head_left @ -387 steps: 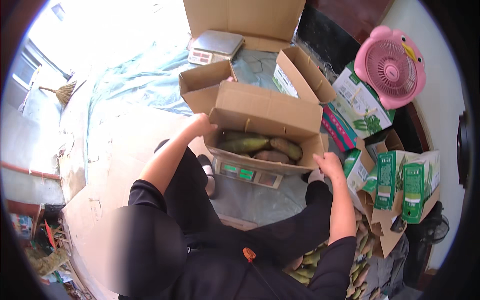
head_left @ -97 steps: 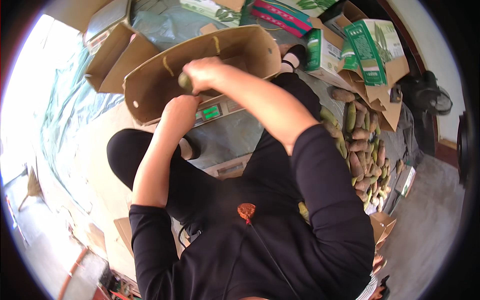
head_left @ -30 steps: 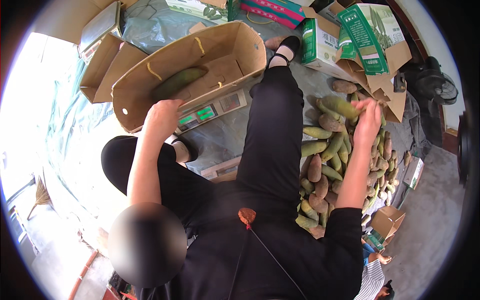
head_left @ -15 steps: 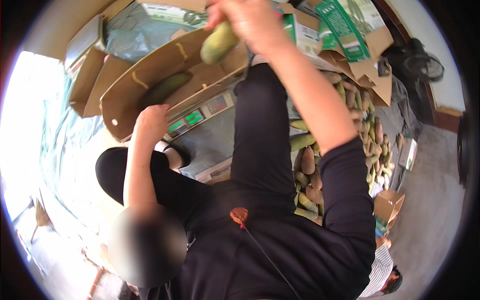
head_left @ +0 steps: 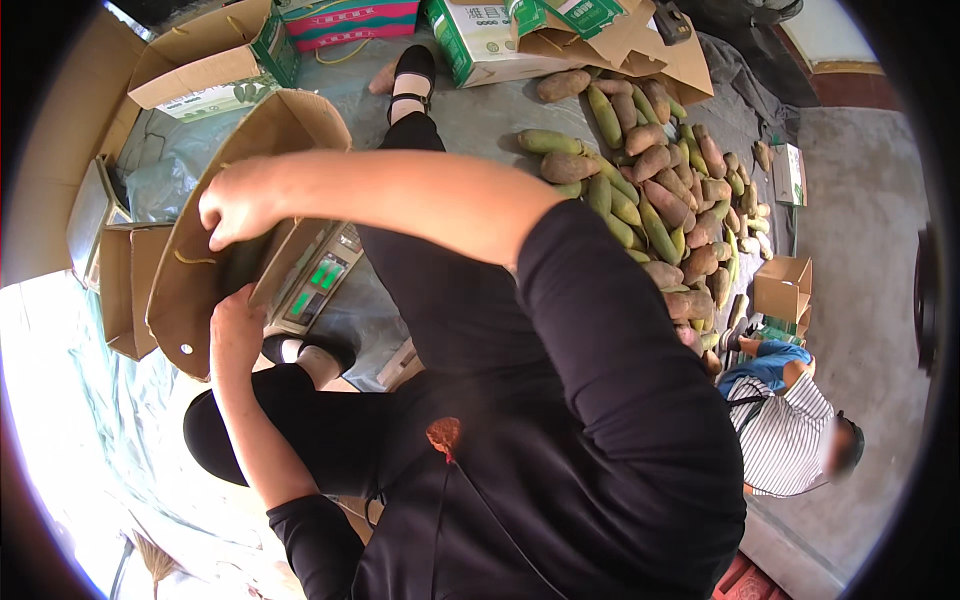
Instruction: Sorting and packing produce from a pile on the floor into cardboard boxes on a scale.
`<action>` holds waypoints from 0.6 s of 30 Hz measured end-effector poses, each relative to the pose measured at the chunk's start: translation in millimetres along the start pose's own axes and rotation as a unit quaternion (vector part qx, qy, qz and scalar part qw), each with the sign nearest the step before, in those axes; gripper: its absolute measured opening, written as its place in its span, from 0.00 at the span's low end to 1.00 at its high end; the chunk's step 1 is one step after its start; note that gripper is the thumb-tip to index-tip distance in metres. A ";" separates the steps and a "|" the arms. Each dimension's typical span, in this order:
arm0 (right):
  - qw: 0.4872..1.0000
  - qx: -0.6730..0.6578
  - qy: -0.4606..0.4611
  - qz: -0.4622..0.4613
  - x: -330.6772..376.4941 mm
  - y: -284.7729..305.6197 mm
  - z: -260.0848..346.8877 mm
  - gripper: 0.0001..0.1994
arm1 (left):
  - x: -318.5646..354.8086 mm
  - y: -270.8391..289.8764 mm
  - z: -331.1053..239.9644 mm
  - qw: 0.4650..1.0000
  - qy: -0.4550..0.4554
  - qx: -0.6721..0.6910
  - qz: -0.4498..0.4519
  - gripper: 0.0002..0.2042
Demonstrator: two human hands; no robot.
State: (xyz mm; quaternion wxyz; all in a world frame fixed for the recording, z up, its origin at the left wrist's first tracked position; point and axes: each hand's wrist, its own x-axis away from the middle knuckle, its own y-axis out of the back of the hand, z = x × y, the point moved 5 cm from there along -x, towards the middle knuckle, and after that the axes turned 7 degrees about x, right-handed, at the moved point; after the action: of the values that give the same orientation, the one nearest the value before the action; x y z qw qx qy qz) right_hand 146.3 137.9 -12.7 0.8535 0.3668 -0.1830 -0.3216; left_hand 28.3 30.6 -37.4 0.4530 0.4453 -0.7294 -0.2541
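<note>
In the head view, the only one I have, my right hand is over the open cardboard box, my forearm crossing above its end. The fingers look curled inward and point down into the box, but I cannot tell if they pinch anything, because the back of the hand covers what may be under them. My left hand, a little nearer to me, is at the near rim of the same box; its fingers touch there, probably for steadying the wall, though I cannot tell how firmly they press. Just beside the left fingers, a yellow cord hangs on the far wall. To the right of them, the scale shows its green lit panel from beside the box, which seems to rest on it; I think the panel is turned to me so that I can read it. The pile of root vegetables, green ones and brown ones mixed, lies on the floor well apart to the right of both hands, perhaps put there so the right arm can reach it. Beyond the box, away from my fingers, a smaller carton stands close to its far wall.
</note>
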 end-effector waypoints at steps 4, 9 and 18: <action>0.989 -0.118 -0.023 -0.084 81.3 63.1 -46.5 0.17 | 4.8 2.0 6.0 1.000 0.008 -0.004 -0.020 0.17; 0.912 -0.134 -0.280 -0.268 229.5 84.7 -178.1 0.16 | 2.7 6.3 -11.6 0.999 0.032 0.015 -0.007 0.15; 0.788 -0.001 -0.616 0.013 495.9 -143.5 -358.1 0.10 | -6.8 -3.0 -11.7 0.999 0.033 0.025 0.007 0.16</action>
State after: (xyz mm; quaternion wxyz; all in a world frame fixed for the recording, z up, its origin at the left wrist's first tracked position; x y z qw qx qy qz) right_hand 643.2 -94.1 -319.1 0.5643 0.0879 -0.6742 -0.4683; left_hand 41.3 35.5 -37.3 0.4677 0.4594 -0.7231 -0.2174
